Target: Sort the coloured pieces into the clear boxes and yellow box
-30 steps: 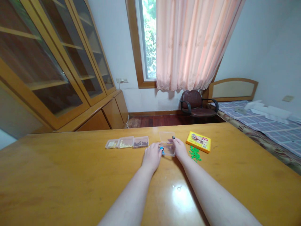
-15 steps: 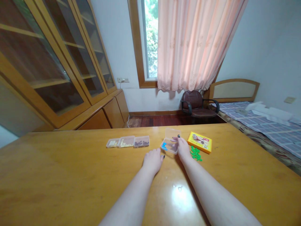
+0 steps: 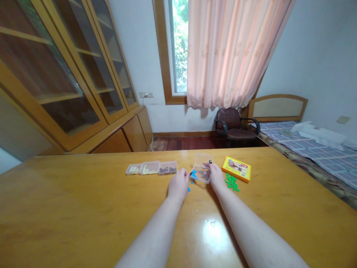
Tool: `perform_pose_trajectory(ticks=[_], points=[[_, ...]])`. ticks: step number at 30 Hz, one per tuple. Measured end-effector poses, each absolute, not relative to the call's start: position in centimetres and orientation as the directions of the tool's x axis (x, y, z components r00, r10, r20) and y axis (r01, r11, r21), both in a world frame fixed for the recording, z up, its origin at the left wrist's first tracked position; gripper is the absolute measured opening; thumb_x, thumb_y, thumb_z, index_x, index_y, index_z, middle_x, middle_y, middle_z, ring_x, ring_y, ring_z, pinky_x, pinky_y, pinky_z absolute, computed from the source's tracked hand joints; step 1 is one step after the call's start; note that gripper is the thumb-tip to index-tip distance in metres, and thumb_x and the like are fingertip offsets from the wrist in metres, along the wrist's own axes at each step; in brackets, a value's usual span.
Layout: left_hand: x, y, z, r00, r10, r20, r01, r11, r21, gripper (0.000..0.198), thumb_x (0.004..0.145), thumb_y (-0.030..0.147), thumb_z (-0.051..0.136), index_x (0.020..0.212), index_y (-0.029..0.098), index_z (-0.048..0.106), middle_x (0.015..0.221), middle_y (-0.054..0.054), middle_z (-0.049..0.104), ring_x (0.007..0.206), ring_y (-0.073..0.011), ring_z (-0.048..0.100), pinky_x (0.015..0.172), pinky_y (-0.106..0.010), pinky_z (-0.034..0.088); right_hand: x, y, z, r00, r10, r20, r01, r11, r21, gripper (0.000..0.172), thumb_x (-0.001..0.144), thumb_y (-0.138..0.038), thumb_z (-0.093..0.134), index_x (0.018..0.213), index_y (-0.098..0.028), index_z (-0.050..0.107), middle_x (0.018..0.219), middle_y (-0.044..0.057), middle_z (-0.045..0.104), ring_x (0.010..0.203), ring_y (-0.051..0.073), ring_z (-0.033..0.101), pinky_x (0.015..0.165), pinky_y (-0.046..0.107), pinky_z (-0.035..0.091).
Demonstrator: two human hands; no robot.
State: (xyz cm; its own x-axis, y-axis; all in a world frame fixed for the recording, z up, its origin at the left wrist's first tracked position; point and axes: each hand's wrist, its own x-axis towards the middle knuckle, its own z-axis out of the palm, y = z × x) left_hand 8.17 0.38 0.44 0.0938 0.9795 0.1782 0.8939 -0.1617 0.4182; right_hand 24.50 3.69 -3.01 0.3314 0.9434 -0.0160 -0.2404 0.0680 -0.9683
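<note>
The clear box (image 3: pixel 201 172) is at the middle of the wooden table (image 3: pixel 83 208), just beyond both hands, with its lid standing open behind it and its body seemingly tipped toward the left.

Nearest the camera, the left hand (image 3: pixel 178 184) lies with its fingers curled toward the box's left edge. A few blue pieces (image 3: pixel 193 173) show at that edge, and one or two more lie on the table beside the knuckles. The right hand (image 3: pixel 216 177) grasps the box from its right side, thumb over the rim.

I judge the work goes best with the box held low and steady, its open mouth turned toward the left fingertips so each small piece travels a short way. It also helps to stay clear of the green pieces (image 3: pixel 231 182) just to the right, so the colours do not mix.

The yellow box (image 3: pixel 236 168) lies behind the green pieces. A row of small boxes (image 3: pixel 152 168) stands to the left, apart from the hands.

The left fingertips point away from the camera, so I cannot tell whether they pinch a piece. The count of blue pieces, the contents of the row and the yellow box's print are too small to make out.
</note>
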Motion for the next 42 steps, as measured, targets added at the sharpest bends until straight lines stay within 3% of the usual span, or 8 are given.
perform_pose_trajectory(ticks=[4,8,11,15,20,24,31,42], points=[[8.2,0.2,0.7,0.101,0.951,0.294,0.820,-0.247,0.517,0.021,0.084,0.037,0.043,0.079,0.020,0.053,0.076,0.000,0.059,0.072,-0.0130,0.054,0.062,-0.023,0.035,24.3,3.7,-3.1,0.266,0.964,0.008,-0.204,0.065,-0.977,0.039,0.068,-0.052,0.055,0.077,-0.016,0.063,0.069,0.005,0.065,0.043,0.010,0.049,0.045,0.025,0.042],[8.5,0.1,0.4,0.167,0.914,0.371,0.768,-0.356,0.532,0.019,0.083,0.036,0.046,0.080,0.020,0.056,0.079,-0.001,0.060,0.078,-0.0140,0.054,0.069,-0.024,0.038,24.2,3.9,-3.7,0.240,0.970,0.050,-0.161,0.090,-0.983,0.039,0.067,-0.053,0.055,0.076,-0.016,0.065,0.069,0.005,0.066,0.043,0.010,0.049,0.045,0.025,0.040],[8.6,0.3,-0.2,0.276,0.888,0.368,0.744,-0.440,0.503,0.015,0.083,0.028,0.046,0.091,0.022,0.058,0.090,-0.001,0.062,0.086,-0.0143,0.054,0.077,-0.026,0.039,24.2,4.1,-3.9,0.244,0.968,0.052,-0.180,0.099,-0.979,0.039,0.066,-0.053,0.055,0.075,-0.016,0.065,0.070,0.005,0.066,0.043,0.011,0.050,0.046,0.025,0.041],[8.6,0.5,-0.3,0.293,0.883,0.367,0.759,-0.448,0.473,0.026,0.082,0.026,0.046,0.108,0.023,0.051,0.108,-0.003,0.058,0.097,-0.0149,0.052,0.084,-0.027,0.038,24.4,4.1,-3.7,0.286,0.957,0.036,-0.199,0.096,-0.975,0.041,0.067,-0.054,0.054,0.078,-0.015,0.064,0.071,0.006,0.067,0.043,0.011,0.051,0.045,0.025,0.041],[8.5,-0.2,0.7,0.091,0.975,0.203,0.936,-0.153,0.316,0.024,0.083,0.033,0.041,0.096,0.017,0.053,0.096,-0.009,0.058,0.091,-0.0203,0.055,0.078,-0.031,0.040,24.9,3.8,-2.8,0.392,0.920,-0.007,-0.205,0.080,-0.975,0.041,0.070,-0.054,0.050,0.082,-0.016,0.063,0.075,0.006,0.068,0.047,0.012,0.053,0.045,0.025,0.042],[8.8,-1.3,0.9,-0.030,0.999,0.019,0.989,0.027,0.144,0.042,0.079,0.047,0.042,0.096,0.011,0.053,0.091,-0.015,0.058,0.089,-0.0292,0.056,0.074,-0.039,0.042,25.0,3.4,-2.4,0.427,0.904,-0.020,-0.184,0.065,-0.981,0.039,0.072,-0.051,0.049,0.083,-0.017,0.063,0.067,0.004,0.067,0.048,0.014,0.054,0.046,0.025,0.042],[9.0,-1.2,0.8,0.138,0.987,-0.088,0.988,-0.132,0.076,0.034,0.082,0.039,0.039,0.097,0.014,0.057,0.093,-0.016,0.060,0.089,-0.0270,0.059,0.075,-0.039,0.042,24.8,3.7,-2.9,0.397,0.918,-0.017,-0.192,0.065,-0.979,0.041,0.070,-0.053,0.051,0.082,-0.016,0.063,0.069,0.005,0.067,0.047,0.013,0.053,0.044,0.025,0.041],[8.9,-0.6,0.6,0.140,0.987,-0.073,0.986,-0.133,0.099,0.036,0.083,0.039,0.036,0.093,0.015,0.060,0.088,-0.015,0.063,0.083,-0.0271,0.061,0.070,-0.039,0.045,24.9,3.8,-3.3,0.391,0.920,-0.019,-0.215,0.072,-0.974,0.038,0.071,-0.050,0.051,0.083,-0.015,0.062,0.075,0.006,0.067,0.047,0.012,0.053,0.045,0.024,0.042]])
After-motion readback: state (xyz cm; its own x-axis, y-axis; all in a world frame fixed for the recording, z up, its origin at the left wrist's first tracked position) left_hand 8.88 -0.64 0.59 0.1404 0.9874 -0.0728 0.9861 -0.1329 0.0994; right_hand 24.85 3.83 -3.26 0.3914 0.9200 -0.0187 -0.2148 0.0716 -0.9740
